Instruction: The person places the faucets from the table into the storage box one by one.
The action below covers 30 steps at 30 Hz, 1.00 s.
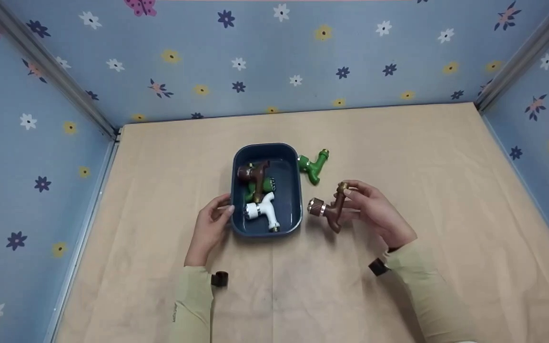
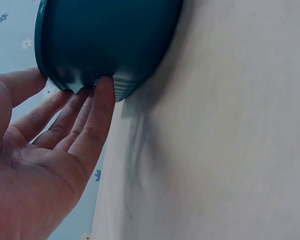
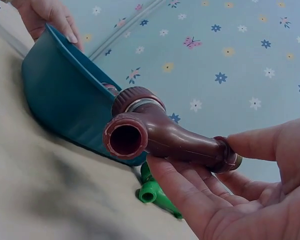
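Right hand is gripping a brown tap just right of the blue bin, thumb and fingers pinching its brass-coloured end, knob pointing at the bin. Left hand is touching the bin's left wall. Inside: a second brown tap is lying across a green tap, mostly covering it; a white tap is lying nearer the person. Another green tap is lying outside, just beside the bin's right rim. Bin is sitting on a tan sheet.
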Tool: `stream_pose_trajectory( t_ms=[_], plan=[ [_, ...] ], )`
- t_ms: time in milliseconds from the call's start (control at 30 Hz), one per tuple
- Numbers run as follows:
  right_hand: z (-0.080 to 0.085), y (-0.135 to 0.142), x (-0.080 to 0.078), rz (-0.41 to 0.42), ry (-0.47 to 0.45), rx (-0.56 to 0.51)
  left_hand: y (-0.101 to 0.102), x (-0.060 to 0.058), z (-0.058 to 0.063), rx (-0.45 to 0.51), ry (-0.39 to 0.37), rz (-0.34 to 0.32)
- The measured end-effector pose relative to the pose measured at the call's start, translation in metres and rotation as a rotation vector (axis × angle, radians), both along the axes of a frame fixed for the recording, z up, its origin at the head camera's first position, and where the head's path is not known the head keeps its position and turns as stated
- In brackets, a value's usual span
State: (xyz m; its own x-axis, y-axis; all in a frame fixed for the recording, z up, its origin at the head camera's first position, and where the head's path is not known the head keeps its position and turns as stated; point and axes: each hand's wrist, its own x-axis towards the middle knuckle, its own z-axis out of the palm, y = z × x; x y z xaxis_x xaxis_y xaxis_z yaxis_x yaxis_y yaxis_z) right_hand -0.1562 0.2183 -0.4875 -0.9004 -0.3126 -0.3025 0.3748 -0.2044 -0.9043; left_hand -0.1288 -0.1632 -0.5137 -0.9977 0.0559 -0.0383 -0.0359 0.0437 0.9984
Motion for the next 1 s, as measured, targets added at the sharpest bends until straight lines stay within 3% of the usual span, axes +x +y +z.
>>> stream_pose_trajectory(
  t_ms=[700, 1000],
  plan=[
    [0.013, -0.044, -0.01, 0.055, -0.008, -0.091, -0.001, 0.001, 0.002, 0.007, -0.013, 0.003],
    [0.016, -0.07, -0.015, 0.087, 0.002, -0.052, 0.0, 0.0, 0.0, 0.015, -0.022, 0.003]
  ],
)
